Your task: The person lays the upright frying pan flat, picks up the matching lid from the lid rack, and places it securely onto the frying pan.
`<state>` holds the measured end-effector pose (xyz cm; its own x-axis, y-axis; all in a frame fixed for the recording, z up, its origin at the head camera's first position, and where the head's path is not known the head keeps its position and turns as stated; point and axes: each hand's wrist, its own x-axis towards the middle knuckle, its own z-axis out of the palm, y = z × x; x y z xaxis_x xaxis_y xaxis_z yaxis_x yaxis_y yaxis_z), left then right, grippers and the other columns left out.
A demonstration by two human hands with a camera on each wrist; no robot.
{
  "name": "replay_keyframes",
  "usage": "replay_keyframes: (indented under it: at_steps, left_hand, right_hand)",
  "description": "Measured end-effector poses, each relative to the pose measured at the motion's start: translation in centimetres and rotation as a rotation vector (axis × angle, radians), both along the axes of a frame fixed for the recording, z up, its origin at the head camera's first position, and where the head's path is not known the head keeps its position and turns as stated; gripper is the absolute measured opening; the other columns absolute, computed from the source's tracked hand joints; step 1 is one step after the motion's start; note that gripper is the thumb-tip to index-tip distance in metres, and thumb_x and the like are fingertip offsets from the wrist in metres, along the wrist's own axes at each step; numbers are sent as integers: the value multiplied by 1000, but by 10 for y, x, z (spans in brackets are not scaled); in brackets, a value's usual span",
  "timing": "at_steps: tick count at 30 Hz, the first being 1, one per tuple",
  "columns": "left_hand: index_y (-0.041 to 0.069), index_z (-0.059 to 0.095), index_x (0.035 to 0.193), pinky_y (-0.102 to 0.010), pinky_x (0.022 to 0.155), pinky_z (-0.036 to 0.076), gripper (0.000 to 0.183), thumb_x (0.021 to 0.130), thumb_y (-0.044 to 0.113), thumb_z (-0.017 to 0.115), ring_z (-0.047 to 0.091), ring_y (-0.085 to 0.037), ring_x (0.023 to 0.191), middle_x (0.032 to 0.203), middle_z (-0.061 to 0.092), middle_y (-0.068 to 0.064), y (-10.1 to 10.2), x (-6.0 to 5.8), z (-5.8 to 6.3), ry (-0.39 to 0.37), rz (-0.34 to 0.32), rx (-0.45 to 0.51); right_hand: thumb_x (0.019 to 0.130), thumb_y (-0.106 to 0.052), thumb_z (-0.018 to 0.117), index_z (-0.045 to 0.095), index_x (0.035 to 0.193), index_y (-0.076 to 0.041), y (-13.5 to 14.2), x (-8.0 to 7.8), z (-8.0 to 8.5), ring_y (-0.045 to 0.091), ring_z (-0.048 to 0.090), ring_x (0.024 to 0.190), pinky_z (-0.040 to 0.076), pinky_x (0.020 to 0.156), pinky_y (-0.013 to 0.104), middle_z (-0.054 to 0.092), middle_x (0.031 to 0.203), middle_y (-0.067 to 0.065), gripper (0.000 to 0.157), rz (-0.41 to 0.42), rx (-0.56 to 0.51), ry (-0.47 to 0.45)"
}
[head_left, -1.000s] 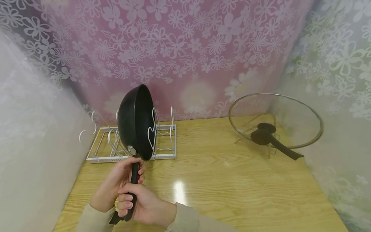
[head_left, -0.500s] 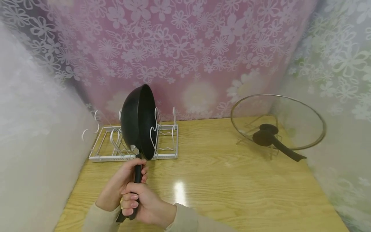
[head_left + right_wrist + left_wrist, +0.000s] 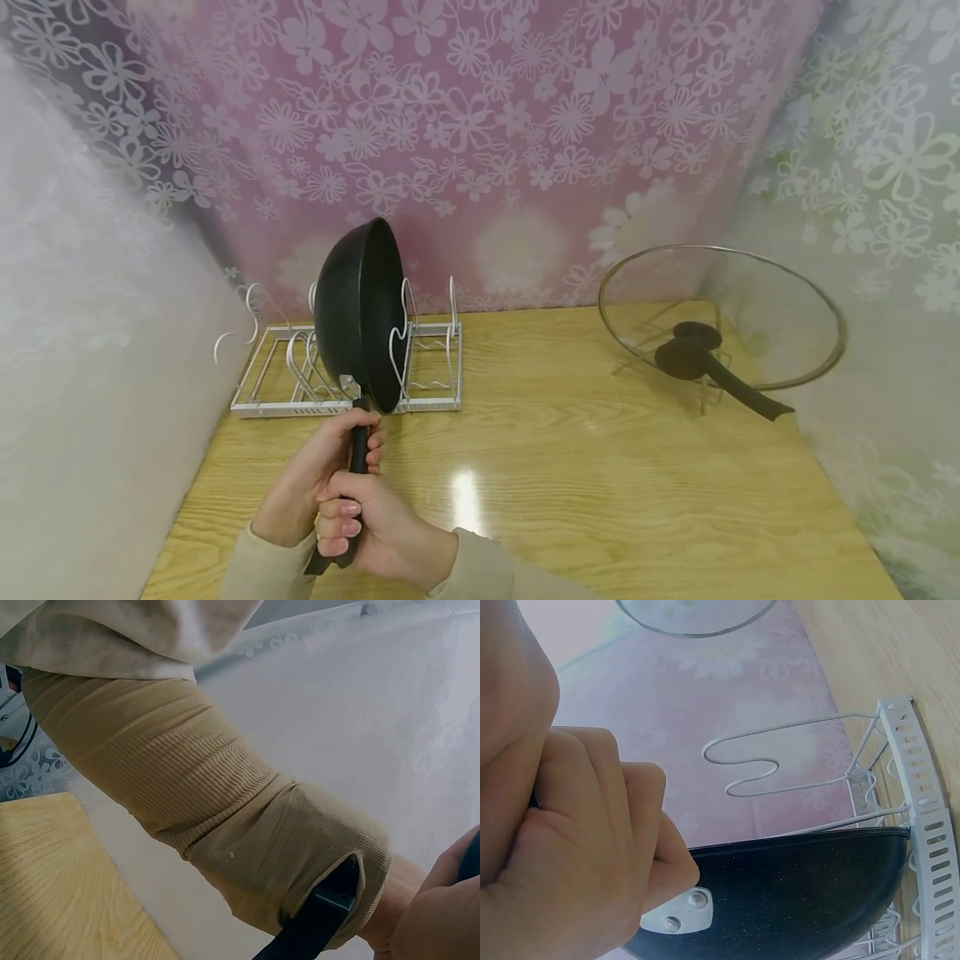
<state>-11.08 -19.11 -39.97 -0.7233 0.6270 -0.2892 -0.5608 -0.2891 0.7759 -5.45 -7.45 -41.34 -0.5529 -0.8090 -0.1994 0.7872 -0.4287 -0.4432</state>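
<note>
A black wok (image 3: 341,308) stands on its side in the white wire pan rack (image 3: 431,406), its open face turned to the right. Its handle (image 3: 359,446) points toward me. My left hand (image 3: 318,471) holds the handle near the wok, thumb along the top. Lower down, my right hand (image 3: 382,525) grips the same handle with curled fingers. Seen from the left wrist, the riveted bracket (image 3: 682,911) shows just beyond the knuckles, and the wok's side sits down between the rack's wires. Most of the handle is hidden by the hands in that view.
On the right, a glass lid (image 3: 780,321) with a dark knob and a curved black handle leans tilted on a small wire stand (image 3: 703,400). Flowered curtains (image 3: 517,167) close off the back and sides of the wooden table (image 3: 585,492).
The wok and both hands shift slightly right in the head view, along with the rack and lid. Both hands keep their grip on the handle.
</note>
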Motion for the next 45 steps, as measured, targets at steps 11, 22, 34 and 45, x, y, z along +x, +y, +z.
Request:
replay_keyframes:
  at_steps: [11, 22, 34, 45]
  left_hand:
    - [13, 50, 75, -17, 58, 47, 41, 103, 12, 21, 55, -2, 58, 66, 51, 8, 1, 2, 1, -15, 11, 11]
    - [14, 51, 74, -17, 59, 46, 39, 102, 14, 24, 54, -1, 58, 66, 52, 9, 3, 2, 5, -8, 2, -15]
    - [13, 50, 76, -18, 59, 48, 39, 105, 16, 23, 54, -3, 58, 67, 52, 8, 4, 3, 13, 30, 3, -24]
    - [13, 50, 78, -19, 60, 49, 38, 108, 21, 29, 55, -4, 59, 68, 53, 7, 5, 8, 24, 86, 22, -62]
  right_hand:
    - [88, -8, 40, 32, 57, -21, 1, 1, 2, 0, 23, 42, 19, 47, 16, 27, 48, -15, 35, -13, 0, 2]
    - [89, -9, 39, 32, 57, -21, 3, 2, 3, 0, 24, 42, 20, 47, 16, 27, 47, -15, 35, 5, 0, 6]
    - [88, -8, 36, 30, 56, -21, 6, 2, 9, 0, 24, 42, 20, 46, 17, 28, 47, -15, 36, 13, -33, 45]
    - [89, -8, 35, 29, 55, -22, 11, 4, 14, 0, 24, 41, 20, 45, 17, 27, 49, -15, 37, 11, -81, 100]
